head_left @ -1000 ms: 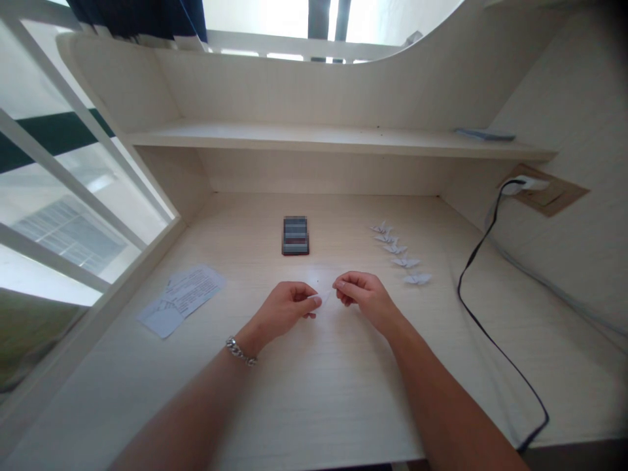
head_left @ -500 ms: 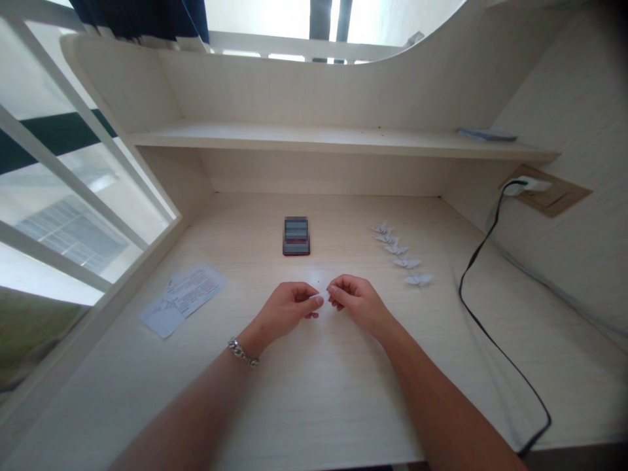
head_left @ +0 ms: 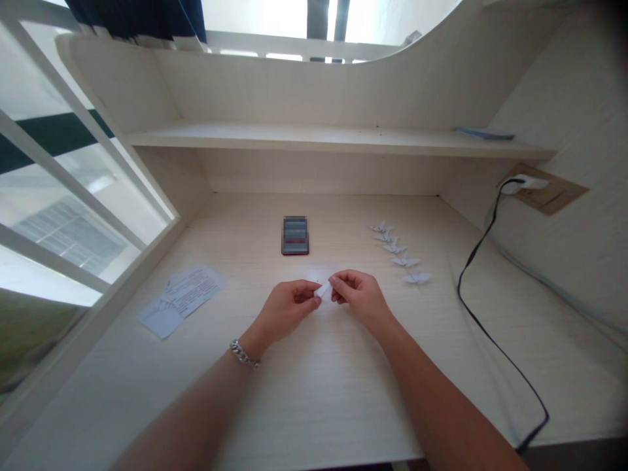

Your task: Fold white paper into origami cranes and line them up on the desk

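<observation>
A small folded piece of white paper (head_left: 322,292) is held between my two hands, just above the desk. My left hand (head_left: 294,304) pinches its left end between thumb and fingers; a chain bracelet circles that wrist. At the paper's right end, my right hand (head_left: 360,297) pinches with thumb and forefinger. Its finer folds are too small to make out. Several folded paper cranes (head_left: 405,262) lie in a slanting row on the desk, beyond and to the right of my right hand.
Behind my hands lies a dark phone-like device (head_left: 295,235), its face blurred. Printed paper sheets (head_left: 184,301) rest on the left. A black cable (head_left: 483,327) runs from the wall socket (head_left: 544,190) down the right side. A shelf (head_left: 333,137) spans the back.
My right hand has risen slightly, and the folded paper now shows more plainly between the fingers. My left hand stays almost in place. The view has shifted a little.
</observation>
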`<state>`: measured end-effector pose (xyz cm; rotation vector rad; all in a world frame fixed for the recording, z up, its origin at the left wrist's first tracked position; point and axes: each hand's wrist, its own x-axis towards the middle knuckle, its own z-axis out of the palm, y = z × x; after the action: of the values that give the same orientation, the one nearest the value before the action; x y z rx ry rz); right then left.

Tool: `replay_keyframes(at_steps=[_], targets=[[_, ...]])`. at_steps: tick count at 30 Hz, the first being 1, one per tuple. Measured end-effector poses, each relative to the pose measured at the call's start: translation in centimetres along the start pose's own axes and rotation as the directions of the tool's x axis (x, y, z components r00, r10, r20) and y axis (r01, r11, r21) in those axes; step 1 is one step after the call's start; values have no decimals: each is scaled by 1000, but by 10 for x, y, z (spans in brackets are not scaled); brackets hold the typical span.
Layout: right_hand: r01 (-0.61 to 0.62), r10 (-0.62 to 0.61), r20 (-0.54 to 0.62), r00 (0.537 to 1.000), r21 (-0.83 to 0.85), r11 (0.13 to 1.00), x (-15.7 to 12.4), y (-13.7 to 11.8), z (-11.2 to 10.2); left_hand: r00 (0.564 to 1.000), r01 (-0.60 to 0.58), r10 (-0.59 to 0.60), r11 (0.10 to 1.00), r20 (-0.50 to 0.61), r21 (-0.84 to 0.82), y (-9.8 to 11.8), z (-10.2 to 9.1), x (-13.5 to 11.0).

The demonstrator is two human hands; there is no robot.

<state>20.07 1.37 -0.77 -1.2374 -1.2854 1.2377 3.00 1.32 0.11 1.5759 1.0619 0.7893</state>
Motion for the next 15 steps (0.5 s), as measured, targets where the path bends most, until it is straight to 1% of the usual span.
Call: replay_keyframes(at_steps=[6,9,11,15], targets=[[12,-11,-72,997,8,1000,-1,1,4,998,-70,70,988,8,140,3,1,0],[79,-86,-81,993,-82,994,-3,2,8,997,-49,61,981,-55,190,1,0,1],[117,-128,-58,990,-165,979,-6,2,11,994,-26,46,980,-96,200,-1,0,1],[140,-150,-20,988,-254,957,-9,2,15,993,-22,38,988,-108,150,-5,0,2]])
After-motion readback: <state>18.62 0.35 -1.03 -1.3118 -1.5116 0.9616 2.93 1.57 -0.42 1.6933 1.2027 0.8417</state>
